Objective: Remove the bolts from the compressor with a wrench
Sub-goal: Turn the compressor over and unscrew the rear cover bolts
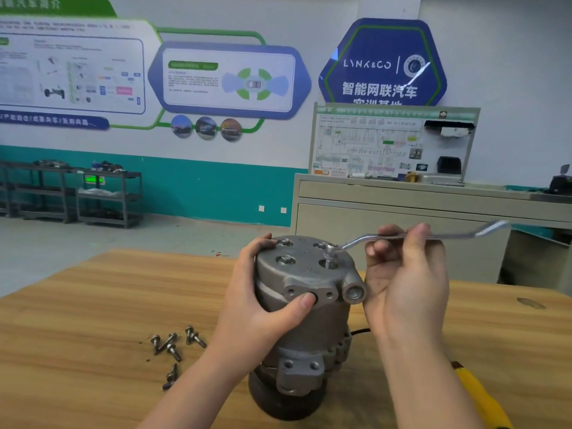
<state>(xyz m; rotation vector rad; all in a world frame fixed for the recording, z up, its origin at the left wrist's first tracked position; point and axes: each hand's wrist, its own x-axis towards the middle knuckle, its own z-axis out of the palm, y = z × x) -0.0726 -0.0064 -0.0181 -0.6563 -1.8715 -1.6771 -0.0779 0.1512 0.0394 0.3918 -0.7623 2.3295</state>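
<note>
A grey metal compressor (305, 323) stands upright on the wooden table (93, 305). My left hand (260, 301) grips its upper body from the left, thumb across the front flange. My right hand (405, 270) holds the shaft of a silver offset ring wrench (458, 235), fingers curled round it. The wrench's ring end sits on a bolt (330, 253) standing raised out of the top plate at its right side. Several removed bolts (173, 348) lie loose on the table to the left of the compressor.
A yellow-handled tool (483, 397) lies on the table behind my right forearm. A beige cabinet (402, 209) with a display board stands beyond the table. Dark metal shelves (93, 193) stand against the far wall at left.
</note>
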